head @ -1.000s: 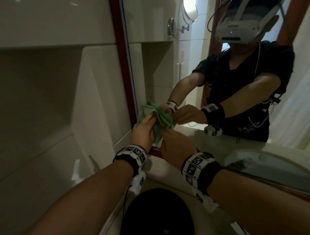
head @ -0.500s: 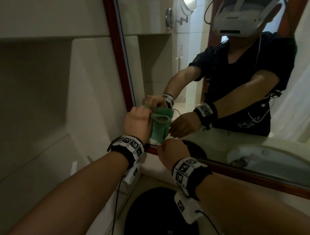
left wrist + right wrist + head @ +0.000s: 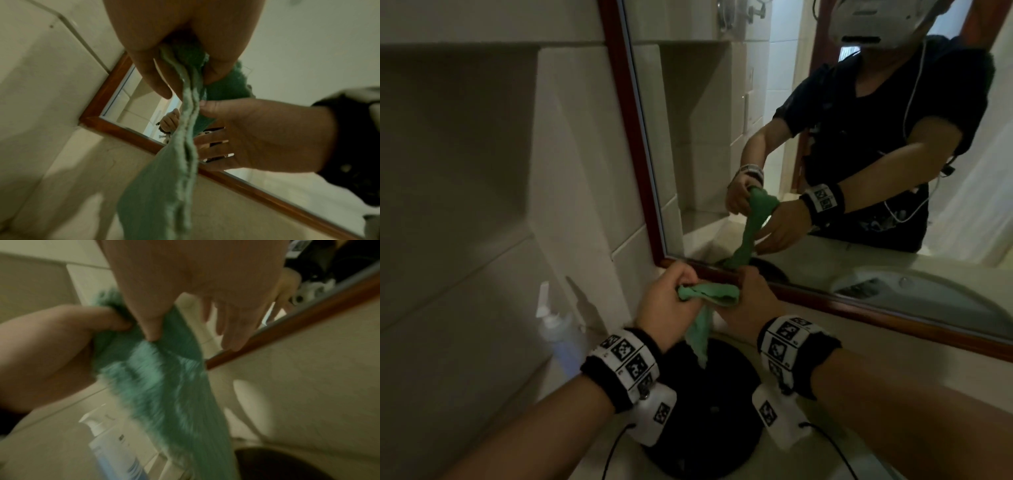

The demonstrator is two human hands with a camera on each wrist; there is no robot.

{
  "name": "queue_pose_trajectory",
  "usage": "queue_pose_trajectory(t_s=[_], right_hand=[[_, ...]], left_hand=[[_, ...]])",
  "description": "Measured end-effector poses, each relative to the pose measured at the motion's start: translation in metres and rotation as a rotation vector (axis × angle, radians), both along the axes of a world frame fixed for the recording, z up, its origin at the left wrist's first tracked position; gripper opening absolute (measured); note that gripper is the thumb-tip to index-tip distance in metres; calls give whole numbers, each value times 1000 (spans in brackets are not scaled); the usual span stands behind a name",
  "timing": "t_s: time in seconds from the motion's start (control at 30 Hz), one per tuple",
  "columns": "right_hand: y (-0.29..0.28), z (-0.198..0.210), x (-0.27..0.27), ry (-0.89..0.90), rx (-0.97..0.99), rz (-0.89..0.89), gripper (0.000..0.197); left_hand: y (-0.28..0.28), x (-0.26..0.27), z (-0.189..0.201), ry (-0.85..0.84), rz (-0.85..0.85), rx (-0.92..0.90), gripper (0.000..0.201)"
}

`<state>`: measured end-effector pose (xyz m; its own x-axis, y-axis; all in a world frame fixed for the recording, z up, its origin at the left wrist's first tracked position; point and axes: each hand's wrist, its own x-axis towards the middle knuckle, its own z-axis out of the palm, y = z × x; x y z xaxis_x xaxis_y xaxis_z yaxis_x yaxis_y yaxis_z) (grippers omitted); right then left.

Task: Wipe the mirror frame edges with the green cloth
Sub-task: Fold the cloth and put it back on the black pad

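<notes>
Both hands have dropped from the frame's left side to just below the mirror frame (image 3: 722, 272) lower-left corner. The left hand (image 3: 666, 305) grips the green cloth (image 3: 709, 294) bunched; the right hand (image 3: 744, 301) pinches its other end, fingers otherwise loose. Wiping seems paused for refolding.

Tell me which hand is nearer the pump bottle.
Left. The left hand is just right of the pump bottle and above it; the right hand lies farther right, beyond the cloth.
</notes>
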<state>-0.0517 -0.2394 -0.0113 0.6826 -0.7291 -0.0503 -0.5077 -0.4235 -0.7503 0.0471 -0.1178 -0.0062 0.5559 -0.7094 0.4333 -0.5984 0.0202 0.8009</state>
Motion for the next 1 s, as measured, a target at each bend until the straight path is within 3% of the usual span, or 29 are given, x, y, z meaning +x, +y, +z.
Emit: queue_pose_trajectory(t_s=[0.17, 0.27, 0.4, 0.6, 0.73, 0.8, 0.9, 1.0], right_hand=[[30, 4, -55, 62, -23, 304, 29], [46, -7, -83, -12, 192, 416, 29], [71, -26, -112, -65, 489, 436, 25], [95, -21, -112, -208, 400, 422, 27], [91, 7, -80, -237, 224, 367, 23], [87, 13, -60, -289, 225, 292, 24], [84, 11, -38, -263, 119, 251, 29], [83, -8, -30, -189, 9, 330, 12]], left_hand=[[38, -45, -4, 174, 14, 67, 25], [64, -69, -7, 203, 77, 102, 30], [92, -94, -10, 256, 116, 98, 27], [106, -84, 6, 217, 118, 191, 5], [99, -50, 32, 211, 129, 160, 14], [95, -30, 41, 175, 125, 129, 22], [91, -12, 33, 204, 85, 89, 22], [89, -9, -1, 248, 35, 172, 14]])
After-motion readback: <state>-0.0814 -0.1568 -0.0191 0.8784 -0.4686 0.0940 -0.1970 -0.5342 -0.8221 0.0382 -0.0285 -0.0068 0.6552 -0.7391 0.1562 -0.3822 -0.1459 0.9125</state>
